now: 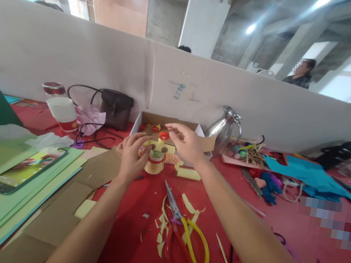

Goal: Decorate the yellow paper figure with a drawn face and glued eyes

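Note:
A small yellow paper figure [155, 164] stands on the red tabletop, with a red piece [163, 136] on top, two dark round spots and pleated orange paper at its sides. My left hand [133, 153] is closed at the figure's left side, thumb and fingers bent around its edge. My right hand [185, 142] is beside the red top, thumb and fingers apart; whether the fingertips touch it is unclear. In front lie scissors [184, 228] with one red and one yellow handle, blades apart, among yellow paper scraps [162, 231]. A rolled yellow paper piece [189, 173] lies right of the figure.
Behind the figure stands an open cardboard box [200, 130], with a metal jug [225, 127] to its right. Brown bag [116, 109] and paper cups [61, 108] are at back left. Phone [26, 168] rests on coloured sheets. Blue paper [307, 170] lies right. White partition [107, 56] runs behind.

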A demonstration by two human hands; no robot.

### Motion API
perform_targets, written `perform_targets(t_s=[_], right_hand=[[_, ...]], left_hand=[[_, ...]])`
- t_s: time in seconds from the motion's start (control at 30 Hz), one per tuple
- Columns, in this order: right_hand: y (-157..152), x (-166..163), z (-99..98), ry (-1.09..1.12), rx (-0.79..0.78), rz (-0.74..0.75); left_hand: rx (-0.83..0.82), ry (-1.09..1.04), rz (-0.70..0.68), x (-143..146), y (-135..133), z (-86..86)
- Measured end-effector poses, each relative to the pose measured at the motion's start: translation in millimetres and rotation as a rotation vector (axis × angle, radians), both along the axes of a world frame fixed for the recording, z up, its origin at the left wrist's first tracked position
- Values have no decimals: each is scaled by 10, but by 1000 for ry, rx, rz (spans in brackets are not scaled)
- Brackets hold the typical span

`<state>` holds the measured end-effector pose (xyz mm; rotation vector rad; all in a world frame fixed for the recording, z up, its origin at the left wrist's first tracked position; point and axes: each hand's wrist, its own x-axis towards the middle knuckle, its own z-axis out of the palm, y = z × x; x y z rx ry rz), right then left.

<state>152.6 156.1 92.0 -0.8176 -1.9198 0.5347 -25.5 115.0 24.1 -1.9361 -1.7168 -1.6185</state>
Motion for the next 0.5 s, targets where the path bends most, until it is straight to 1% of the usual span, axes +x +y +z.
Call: perform_targets(t_s=[0.13,0.23,0.33,0.5], right_hand=[[-51,82,-54,-42,36,58],[-15,57,-64,-54,52,83],[71,-39,-52,-62,41,57],[177,-175,-85,-105,-33,3]], left_hand=[[-16,-5,6,-4,10,-13],[-19,5,-1,-5,11,-24],[-26,13,-10,-7,14,-38],[-72,22,-20,-18,20,-51]])
